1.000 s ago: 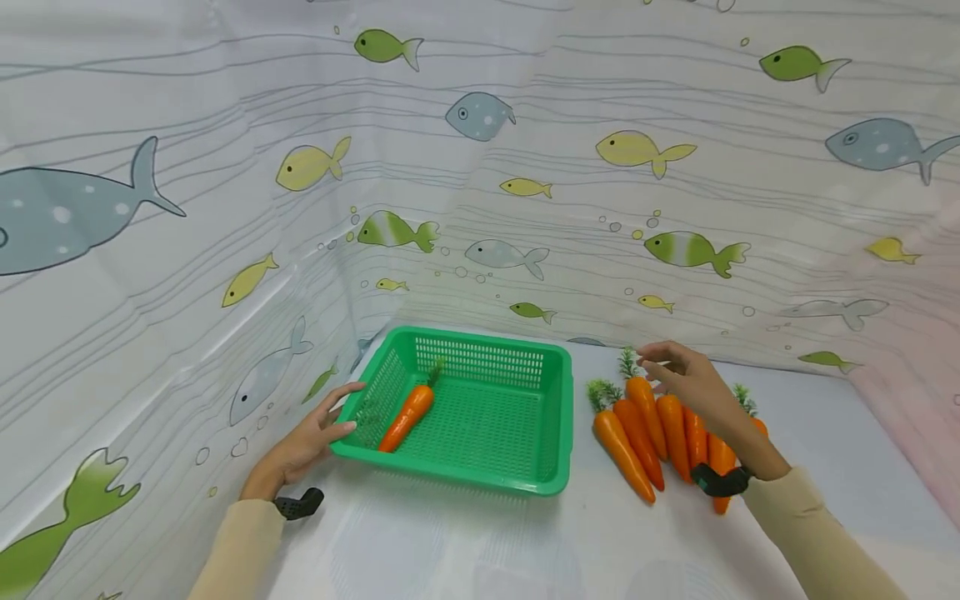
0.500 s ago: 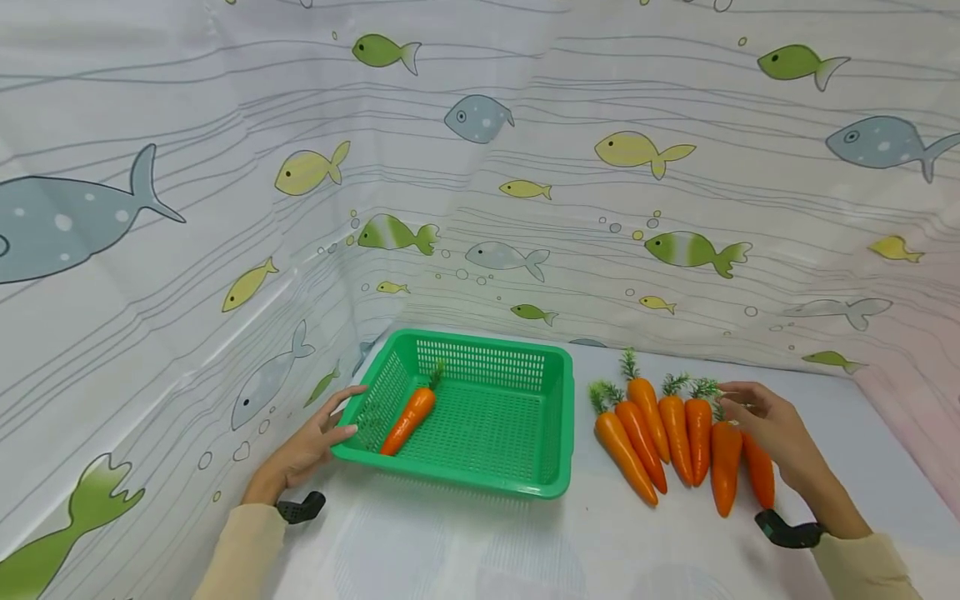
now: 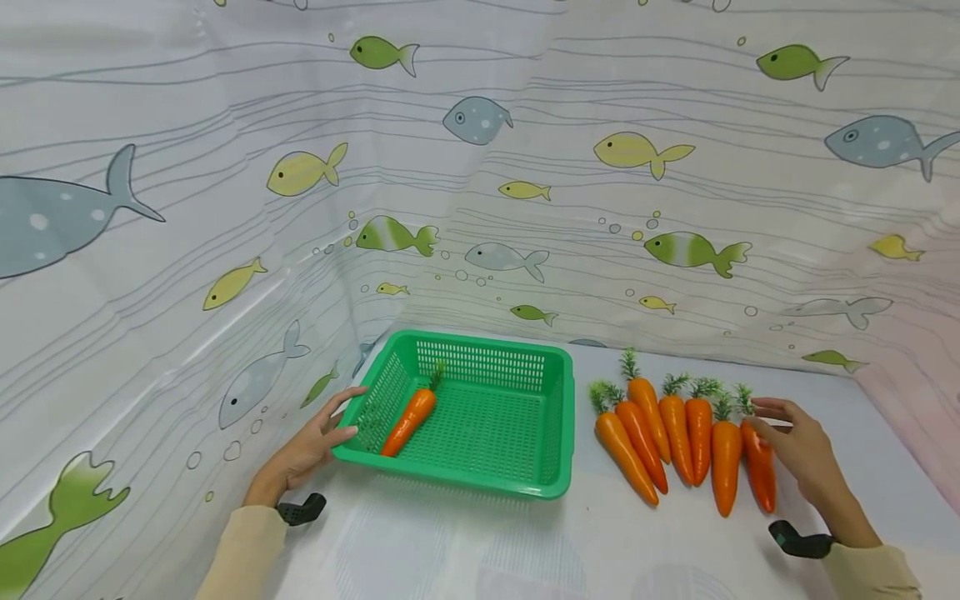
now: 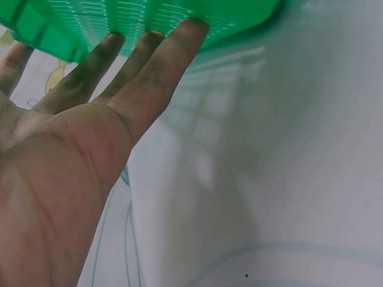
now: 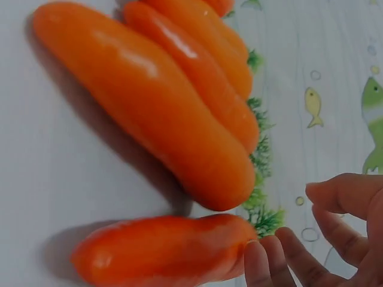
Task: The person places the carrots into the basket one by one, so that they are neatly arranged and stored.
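On the left of the table stands a green plastic basket (image 3: pixel 453 477) with perforated walls; one orange carrot (image 3: pixel 409 421) with a leafy green top lies inside it. My left hand (image 3: pixel 307 450) rests against the basket's left side, fingers extended at its rim and wall (image 4: pixel 137 15). Over at the right, my right hand (image 3: pixel 804 446) reaches to the top end of the rightmost carrot (image 3: pixel 761 473). In the right wrist view, its fingertips are right at that reddish-orange carrot (image 5: pixel 161 251), and the thumb stands apart from them.
Several more carrots (image 3: pixel 726 467) lie side by side left of my right hand, green tops towards the back. A white cloth printed with fish (image 3: pixel 522 190) rises behind and on the left. White covering (image 3: pixel 600 550) lies over the table.
My right hand has moved right across the row of carrots and lowered to the rightmost one's top. My left hand stays at the basket.
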The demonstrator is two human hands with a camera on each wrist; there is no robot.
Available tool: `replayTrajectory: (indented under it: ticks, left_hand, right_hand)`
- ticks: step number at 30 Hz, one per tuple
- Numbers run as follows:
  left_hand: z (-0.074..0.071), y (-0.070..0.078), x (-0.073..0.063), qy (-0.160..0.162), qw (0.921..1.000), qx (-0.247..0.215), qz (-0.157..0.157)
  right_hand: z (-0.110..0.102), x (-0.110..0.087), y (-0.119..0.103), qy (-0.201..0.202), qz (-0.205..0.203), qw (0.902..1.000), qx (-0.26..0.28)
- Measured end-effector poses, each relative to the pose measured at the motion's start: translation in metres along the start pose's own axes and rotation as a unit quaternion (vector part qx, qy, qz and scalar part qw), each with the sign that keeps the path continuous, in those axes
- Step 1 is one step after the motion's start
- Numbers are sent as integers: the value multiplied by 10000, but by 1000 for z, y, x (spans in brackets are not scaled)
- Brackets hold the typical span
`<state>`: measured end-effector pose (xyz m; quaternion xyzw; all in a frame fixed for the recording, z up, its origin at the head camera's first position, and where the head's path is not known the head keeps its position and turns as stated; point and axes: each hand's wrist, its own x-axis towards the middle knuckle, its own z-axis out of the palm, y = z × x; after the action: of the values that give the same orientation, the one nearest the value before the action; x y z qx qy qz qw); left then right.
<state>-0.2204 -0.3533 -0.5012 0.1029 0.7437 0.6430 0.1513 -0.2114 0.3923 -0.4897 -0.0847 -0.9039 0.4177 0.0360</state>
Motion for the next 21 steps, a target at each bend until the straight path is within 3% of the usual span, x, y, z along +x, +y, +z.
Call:
replayTrajectory:
  ticks: [12, 21]
  left_hand:
    - [1, -1, 0, 4, 10000, -12, 55]
    - [-1, -1, 0, -51, 10000, -50, 58]
  right_hand:
    - [1, 10, 19, 22, 110, 9994, -317]
    - [-11, 15, 27, -780, 404, 9930, -784]
